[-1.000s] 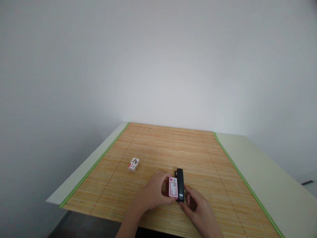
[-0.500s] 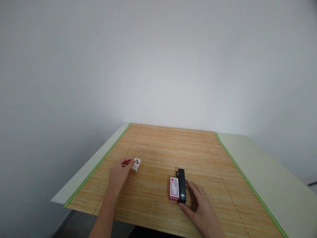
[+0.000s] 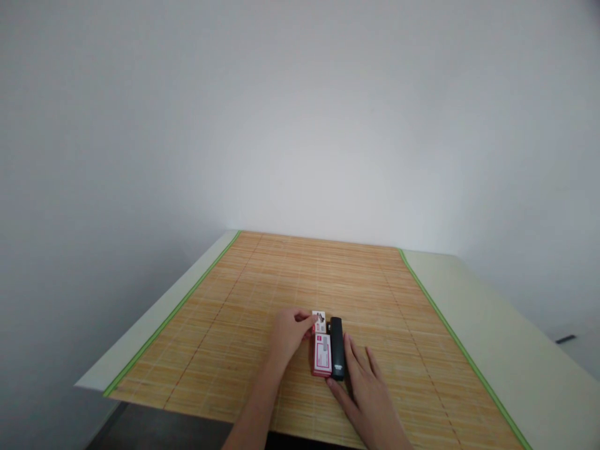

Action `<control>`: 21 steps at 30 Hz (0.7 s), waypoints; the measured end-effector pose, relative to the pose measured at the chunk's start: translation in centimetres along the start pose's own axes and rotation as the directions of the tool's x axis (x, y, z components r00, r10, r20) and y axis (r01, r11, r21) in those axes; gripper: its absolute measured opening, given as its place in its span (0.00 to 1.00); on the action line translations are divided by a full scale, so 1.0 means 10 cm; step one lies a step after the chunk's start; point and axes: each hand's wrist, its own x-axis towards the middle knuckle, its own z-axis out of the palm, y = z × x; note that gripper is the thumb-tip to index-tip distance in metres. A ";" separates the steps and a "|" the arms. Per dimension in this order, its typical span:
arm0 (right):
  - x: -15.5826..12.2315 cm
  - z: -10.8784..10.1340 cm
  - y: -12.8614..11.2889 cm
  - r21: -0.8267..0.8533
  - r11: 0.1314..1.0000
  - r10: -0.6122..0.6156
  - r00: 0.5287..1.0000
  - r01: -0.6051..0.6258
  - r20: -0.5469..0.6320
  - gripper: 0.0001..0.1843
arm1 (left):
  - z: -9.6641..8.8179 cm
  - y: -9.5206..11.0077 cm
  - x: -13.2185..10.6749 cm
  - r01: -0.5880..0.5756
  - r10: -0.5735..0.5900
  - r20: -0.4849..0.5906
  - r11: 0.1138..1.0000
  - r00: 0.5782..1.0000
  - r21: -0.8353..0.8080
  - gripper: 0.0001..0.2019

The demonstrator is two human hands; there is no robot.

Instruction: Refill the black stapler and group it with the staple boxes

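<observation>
A black stapler (image 3: 336, 350) lies lengthwise on the bamboo mat. Against its left side lies a white box with pink edges and a label (image 3: 322, 355). Just beyond that box is a smaller white box (image 3: 319, 321) with a dark picture on top. My left hand (image 3: 291, 332) pinches the small box from its left side, thumb on top; the other fingertips are partly hidden. My right hand (image 3: 363, 387) rests to the right of the stapler, fingers apart, with the index finger along its side and the thumb at the near end of the stapler and pink-edged box.
The bamboo mat (image 3: 300, 269) with green edging covers most of a pale table (image 3: 450, 281). A white wall (image 3: 300, 125) stands behind it. On the far right is a small dark object (image 3: 565, 339).
My left hand has carried the small box rightward, to the far end of the pink-edged box and beside the stapler. My right hand stays by the stapler. The view has shifted slightly.
</observation>
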 end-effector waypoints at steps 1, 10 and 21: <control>0.00 0.00 0.00 0.004 1.000 0.000 1.000 0.000 0.001 0.47 | 0.04 0.01 -0.01 -0.003 0.003 0.007 1.000 1.000 -0.008 0.17; 0.02 -0.02 -0.03 0.038 0.999 0.014 1.000 -0.014 0.005 0.44 | 0.06 0.00 -0.07 -0.051 0.051 -0.012 0.999 0.999 0.007 0.15; 0.01 -0.04 -0.03 0.066 0.996 0.057 0.998 -0.056 -0.015 0.49 | 0.05 0.03 -0.29 -0.014 0.004 -0.096 0.994 0.995 -0.106 0.26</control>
